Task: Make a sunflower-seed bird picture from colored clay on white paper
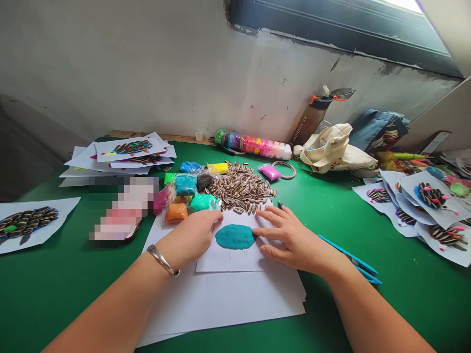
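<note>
Left hand [193, 234], right hand [290, 239] beside teal clay [235, 237]

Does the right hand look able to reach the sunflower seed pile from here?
Probably yes: the right hand lies open on the paper just short of the sunflower seeds, with nothing between them.

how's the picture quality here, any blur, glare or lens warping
Head view: soft, even daylight with faint shadows under the left hand and right hand; the window corner is blown out white; wide-lens bowing bends the table edges; a pixelated patch sits left of the sharp teal clay.
</note>
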Demonstrator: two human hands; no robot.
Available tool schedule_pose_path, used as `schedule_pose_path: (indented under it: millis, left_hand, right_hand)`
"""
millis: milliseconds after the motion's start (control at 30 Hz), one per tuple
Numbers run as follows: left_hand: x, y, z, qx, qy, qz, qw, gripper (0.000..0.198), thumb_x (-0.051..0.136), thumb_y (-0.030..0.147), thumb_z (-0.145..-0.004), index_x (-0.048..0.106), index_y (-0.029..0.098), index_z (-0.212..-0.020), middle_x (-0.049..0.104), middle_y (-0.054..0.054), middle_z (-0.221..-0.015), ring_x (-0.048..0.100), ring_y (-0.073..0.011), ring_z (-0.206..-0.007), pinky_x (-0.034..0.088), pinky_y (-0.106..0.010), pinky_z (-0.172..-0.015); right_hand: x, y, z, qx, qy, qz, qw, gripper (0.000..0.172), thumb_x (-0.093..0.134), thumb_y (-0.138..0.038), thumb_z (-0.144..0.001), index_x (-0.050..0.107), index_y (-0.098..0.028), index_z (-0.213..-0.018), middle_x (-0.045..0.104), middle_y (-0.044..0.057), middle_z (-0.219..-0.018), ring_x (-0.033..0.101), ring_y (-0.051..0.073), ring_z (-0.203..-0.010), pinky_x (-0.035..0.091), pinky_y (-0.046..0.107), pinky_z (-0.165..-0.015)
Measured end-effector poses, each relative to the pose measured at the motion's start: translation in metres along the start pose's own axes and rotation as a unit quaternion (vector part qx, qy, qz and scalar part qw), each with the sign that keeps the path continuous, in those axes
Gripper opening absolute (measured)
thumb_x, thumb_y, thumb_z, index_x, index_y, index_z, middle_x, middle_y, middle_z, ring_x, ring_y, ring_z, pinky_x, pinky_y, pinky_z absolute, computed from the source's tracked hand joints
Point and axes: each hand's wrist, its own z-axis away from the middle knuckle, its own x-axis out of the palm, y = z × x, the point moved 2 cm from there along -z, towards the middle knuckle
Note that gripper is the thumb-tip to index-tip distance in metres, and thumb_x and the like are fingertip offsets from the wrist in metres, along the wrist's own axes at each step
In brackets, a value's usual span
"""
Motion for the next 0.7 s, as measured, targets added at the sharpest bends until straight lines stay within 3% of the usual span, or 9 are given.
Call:
schedule_pose_path:
  millis: [167, 367, 600, 700]
  left_hand:
    - [0.000, 0.000, 0.001, 0.011, 0.003, -0.008, 1.000, 0.029, 0.033, 0.014, -0.090, 0.060, 0.018, -0.100, 0.068, -0.008, -0.102, 0.061, -0.0240, -0.093, 0.045, -0.034, -0.079]
    - [0.001, -0.002, 0.002, 0.007, -0.002, -0.003, 1.000, 0.030, 0.033, 0.015, -0.090, 0.060, 0.018, -0.101, 0.067, -0.009, -0.103, 0.060, -0.0240, -0.094, 0.045, -0.034, -0.080]
    - [0.002, -0.001, 0.001, 0.013, 0.005, -0.009, 1.000, 0.030, 0.034, 0.013, -0.090, 0.061, 0.018, -0.103, 0.068, -0.008, -0.103, 0.061, -0.0233, -0.094, 0.045, -0.034, -0.082]
    - [0.002, -0.001, 0.002, 0.014, 0.008, -0.011, 1.000, 0.030, 0.034, 0.013, -0.091, 0.061, 0.018, -0.104, 0.068, -0.008, -0.104, 0.061, -0.0233, -0.095, 0.046, -0.034, -0.082]
  right_hand:
    - [0.002, -0.001, -0.002, 0.008, 0.012, -0.022, 1.000, 0.056, 0.054, -0.047, -0.088, 0.041, -0.034, -0.141, 0.029, 0.007, -0.153, 0.026, 0.032, -0.139, 0.015, 0.063, -0.110]
    - [0.006, -0.007, -0.005, -0.006, 0.003, 0.008, 1.000, 0.053, 0.055, -0.051, -0.086, 0.049, -0.033, -0.135, 0.034, 0.008, -0.151, 0.026, 0.034, -0.139, 0.015, 0.065, -0.109]
    - [0.009, -0.009, -0.006, 0.002, 0.006, 0.030, 1.000, 0.060, 0.051, -0.053, -0.088, 0.037, -0.034, -0.143, 0.034, 0.007, -0.151, 0.027, 0.033, -0.138, 0.018, 0.063, -0.109]
    - [0.010, -0.012, -0.006, -0.003, 0.007, 0.063, 0.998, 0.057, 0.052, -0.051, -0.087, 0.040, -0.035, -0.140, 0.034, 0.008, -0.151, 0.028, 0.035, -0.137, 0.018, 0.066, -0.108]
